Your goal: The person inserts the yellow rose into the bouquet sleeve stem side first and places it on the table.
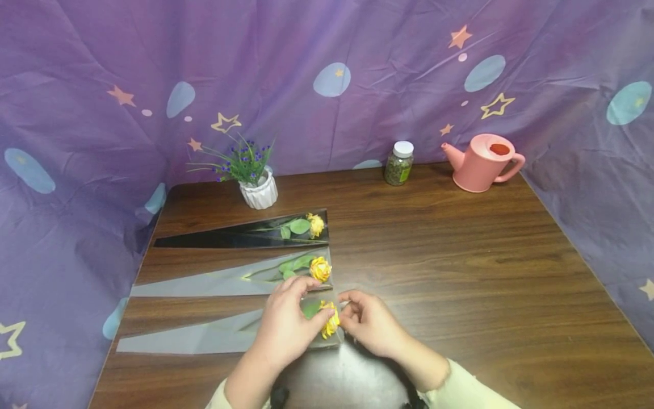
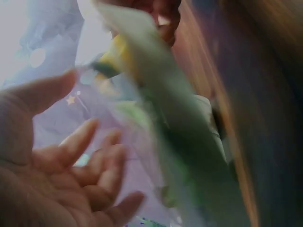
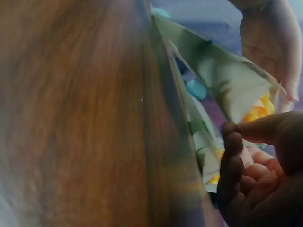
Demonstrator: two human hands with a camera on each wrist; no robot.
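Nearest the person lies a translucent grey flower sleeve (image 1: pixel 204 335) with a yellow rose (image 1: pixel 329 319) at its wide right end. My right hand (image 1: pixel 370 321) pinches the edge of that wide end between thumb and forefinger; the right wrist view shows the pinched corner of the sleeve (image 3: pixel 236 97) lifted off the table. Over the sleeve, my left hand (image 1: pixel 288 321) spans its wide end, thumb tip beside the rose. In the left wrist view its fingers (image 2: pixel 106 163) are loosely bent and spread, with the blurred sleeve (image 2: pixel 165 104) beyond them.
Behind lie a second grey sleeve (image 1: pixel 204 282) and a black sleeve (image 1: pixel 214 236), each with a yellow rose. A white pot (image 1: pixel 259 192) of purple flowers, a lidded jar (image 1: pixel 398 165) and a pink watering can (image 1: pixel 475 165) stand along the back of the wooden table (image 1: pixel 485 272).
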